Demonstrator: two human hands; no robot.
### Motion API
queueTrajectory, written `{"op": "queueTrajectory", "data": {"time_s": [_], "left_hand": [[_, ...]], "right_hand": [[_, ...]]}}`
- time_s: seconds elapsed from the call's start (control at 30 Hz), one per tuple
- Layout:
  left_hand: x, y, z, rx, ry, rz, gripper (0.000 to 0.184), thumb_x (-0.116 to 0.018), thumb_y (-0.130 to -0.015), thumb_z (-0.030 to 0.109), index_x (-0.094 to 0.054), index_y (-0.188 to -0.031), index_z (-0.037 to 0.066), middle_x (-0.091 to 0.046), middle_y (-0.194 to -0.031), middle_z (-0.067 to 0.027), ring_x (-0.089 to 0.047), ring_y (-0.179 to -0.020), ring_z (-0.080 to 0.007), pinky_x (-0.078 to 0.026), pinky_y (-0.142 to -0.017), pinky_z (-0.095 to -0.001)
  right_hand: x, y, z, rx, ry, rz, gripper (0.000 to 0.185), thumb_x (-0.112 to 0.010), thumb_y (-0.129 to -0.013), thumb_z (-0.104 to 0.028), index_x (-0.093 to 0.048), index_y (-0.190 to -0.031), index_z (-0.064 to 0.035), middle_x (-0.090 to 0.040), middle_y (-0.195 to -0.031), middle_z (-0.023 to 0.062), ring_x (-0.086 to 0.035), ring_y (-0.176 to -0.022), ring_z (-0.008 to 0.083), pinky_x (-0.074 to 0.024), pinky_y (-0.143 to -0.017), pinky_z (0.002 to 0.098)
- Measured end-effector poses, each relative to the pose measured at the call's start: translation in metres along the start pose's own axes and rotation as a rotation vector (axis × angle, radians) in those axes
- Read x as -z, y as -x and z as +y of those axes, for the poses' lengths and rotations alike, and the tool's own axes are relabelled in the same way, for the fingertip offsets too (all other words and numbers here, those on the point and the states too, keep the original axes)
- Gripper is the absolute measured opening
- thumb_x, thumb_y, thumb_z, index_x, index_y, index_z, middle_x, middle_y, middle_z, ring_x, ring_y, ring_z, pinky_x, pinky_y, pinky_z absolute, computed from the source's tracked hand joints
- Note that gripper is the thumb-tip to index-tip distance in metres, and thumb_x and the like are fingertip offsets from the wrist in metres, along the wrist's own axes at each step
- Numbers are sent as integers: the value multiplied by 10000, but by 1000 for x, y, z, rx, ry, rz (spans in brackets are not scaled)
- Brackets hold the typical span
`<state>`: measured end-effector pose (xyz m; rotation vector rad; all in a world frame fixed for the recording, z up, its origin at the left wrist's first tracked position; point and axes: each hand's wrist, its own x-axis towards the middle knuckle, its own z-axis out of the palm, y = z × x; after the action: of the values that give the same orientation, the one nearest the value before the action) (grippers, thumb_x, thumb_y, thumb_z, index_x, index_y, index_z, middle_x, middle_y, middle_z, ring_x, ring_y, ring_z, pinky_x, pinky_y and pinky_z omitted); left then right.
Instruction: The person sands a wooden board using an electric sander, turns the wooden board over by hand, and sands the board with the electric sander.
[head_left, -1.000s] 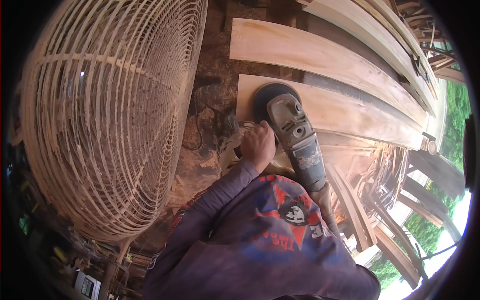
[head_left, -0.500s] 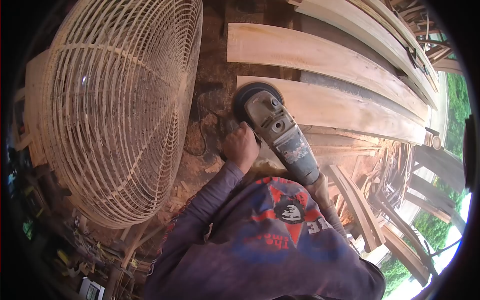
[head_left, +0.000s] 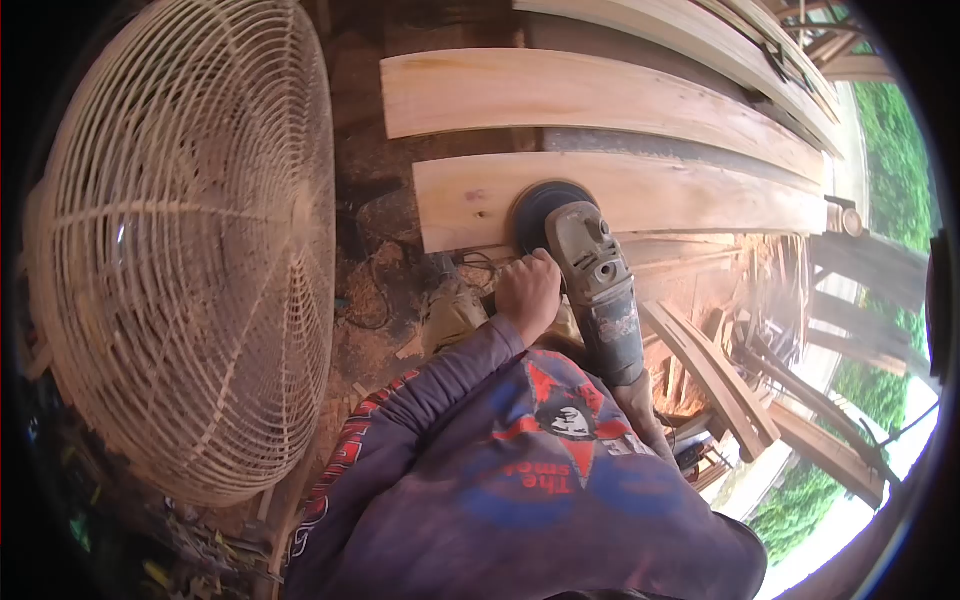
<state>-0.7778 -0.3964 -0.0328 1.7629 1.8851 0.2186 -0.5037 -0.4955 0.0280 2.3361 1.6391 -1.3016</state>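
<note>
A grey power sander (head_left: 602,285) rests with its round black disc (head_left: 550,210) on the nearest pale plank (head_left: 680,195), a little right of the plank's left end. My left hand (head_left: 530,292) is closed round the side handle near the sander's head; most of the handle is hidden under my fingers. At the rear of the body my right hand (head_left: 636,395) wraps the grip, partly covered by the tool and my shirt. Small dark marks show on the plank left of the disc.
A large dusty fan cage (head_left: 190,240) stands close on the left. Beyond the nearest plank lies a second plank (head_left: 580,95), with more boards behind it. Curved wood pieces (head_left: 710,380) and scraps lie at the right. Sawdust and a cable (head_left: 375,290) are on the ground.
The sander and both hands first swung left to the plank's end, then came back right along it. The view has also shifted, uncovering the plank's left end.
</note>
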Motion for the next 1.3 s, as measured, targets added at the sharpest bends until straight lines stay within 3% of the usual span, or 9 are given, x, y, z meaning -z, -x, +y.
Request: {"op": "queueTrajectory", "data": {"time_s": [0.13, 0.23, 0.43, 0.6, 0.7, 0.87, 1.1, 1.2, 1.3], "left_hand": [[-15, -28, 29, -107, -49, 11, 155, -666, -841, 138, -614, -935, 26, -726, -826, -142, -758, -763, -269, -610, -683, -372], [-3, -36, 32, -162, -68, -35, 129, -649, -869, 156, -623, -929, 44, -735, -856, -141, -764, -800, -266, -611, -693, -369], [32, -2, -13, 232, -54, -181, 429, -788, -790, 268, -579, -1044, -7, -734, -928, -192, -746, -883, -349, -592, -798, -447], [28, -7, -3, 229, -84, -189, 438, -795, -782, 284, -568, -1031, 4, -727, -932, -195, -737, -892, -356, -584, -813, -455], [7, -20, 18, 145, -62, -181, 441, -780, -790, 317, -564, -1019, 8, -724, -886, -204, -732, -852, -381, -580, -787, -484], [-20, -49, 68, -64, -54, -249, 440, -821, -761, 266, -559, -1021, 27, -714, -928, -156, -733, -903, -320, -588, -803, -435], [-52, -80, 132, -260, -69, -205, 297, -758, -791, 203, -589, -962, 29, -713, -867, -135, -744, -815, -278, -598, -737, -381], [-60, -87, 155, -340, -134, -84, 64, -621, -888, 147, -625, -863, 89, -718, -771, -69, -743, -715, -205, -585, -621, -332], [-63, -98, 175, -337, -65, -178, 96, -630, -871, 126, -610, -906, 40, -726, -821, -131, -748, -755, -261, -604, -663, -369]], "right_hand": [[-11, 0, 48, -76, 220, -12, 269, -716, -870, -193, -747, -1073, -19, -767, -1018, 184, -741, -1027, 246, -562, -816, 383], [3, 10, 0, -114, -88, 51, 296, -710, -873, -189, -731, -1118, -25, -761, -1054, 190, -730, -1068, 256, -560, -862, 382], [-13, -4, -9, 71, -105, 24, 532, -819, -771, -308, -676, -1180, 1, -728, -1053, 264, -694, -1068, 424, -562, -888, 443], [-10, -7, 0, 11, -79, -7, 621, -850, -732, -327, -655, -1226, -6, -716, -1061, 279, -679, -1082, 434, -558, -901, 464], [7, 0, 0, -74, -113, 36, 590, -847, -744, -312, -670, -1216, -5, -730, -1087, 258, -702, -1090, 391, -560, -913, 436], [14, 5, 42, -143, -207, 105, 395, -783, -822, -191, -715, -1161, 1, -764, -1090, 188, -724, -1109, 263, -559, -914, 370], [48, 7, 58, -270, -175, 151, 351, -754, -842, -164, -725, -1146, 9, -770, -1095, 165, -727, -1086, 224, -557, -893, 352], [55, 5, 74, -272, -197, 222, 351, -761, -830, -157, -725, -1129, 25, -775, -1075, 154, -730, -1059, 210, -555, -884, 343], [68, -1, 71, -314, -213, 234, 348, -774, -810, -144, -727, -1106, 34, -779, -1038, 137, -735, -1020, 201, -558, -865, 341]]}}
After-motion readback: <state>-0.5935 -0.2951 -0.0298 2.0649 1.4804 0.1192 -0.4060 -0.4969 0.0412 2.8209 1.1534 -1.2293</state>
